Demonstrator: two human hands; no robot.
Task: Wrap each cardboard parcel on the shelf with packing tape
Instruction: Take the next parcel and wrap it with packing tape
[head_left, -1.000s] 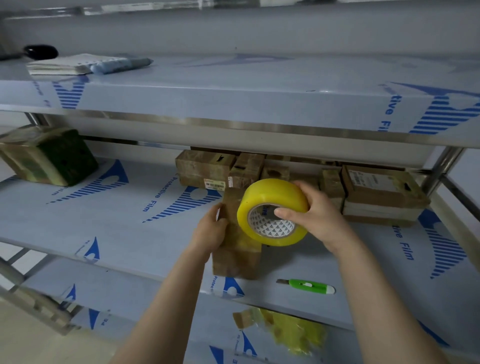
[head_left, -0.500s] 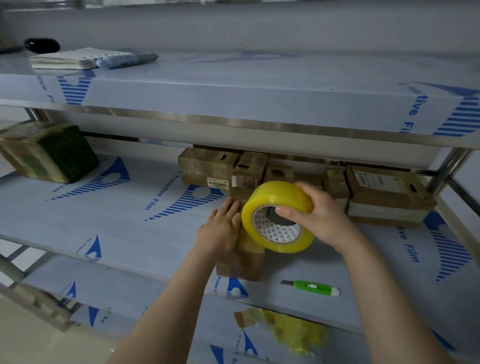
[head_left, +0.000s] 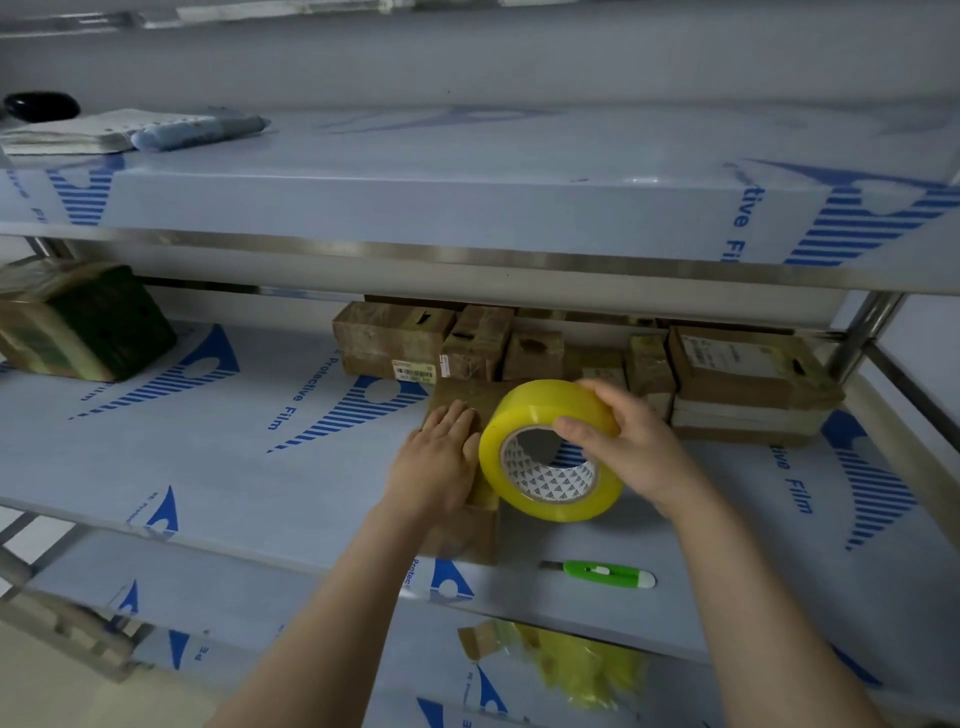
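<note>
1. Pressed the left hand (head_left: 436, 462) flat, fingers straight, on top of the cardboard parcel (head_left: 465, 535), near the front edge of the middle shelf (head_left: 208, 467).
2. Gripped the yellow tape roll (head_left: 550, 410) in the right hand (head_left: 628, 441), thumb at the core's rim and fingers curled over the outer face.
3. Held the roll on edge, just right of the left hand and close against the parcel.
4. Possibly had tape running from roll to parcel; too hidden to tell.
5. Had a green box cutter (head_left: 608, 574) lying on the shelf, near the parcel's right.
6. Had more parcels (head_left: 395, 338) in a row at the back.
</note>
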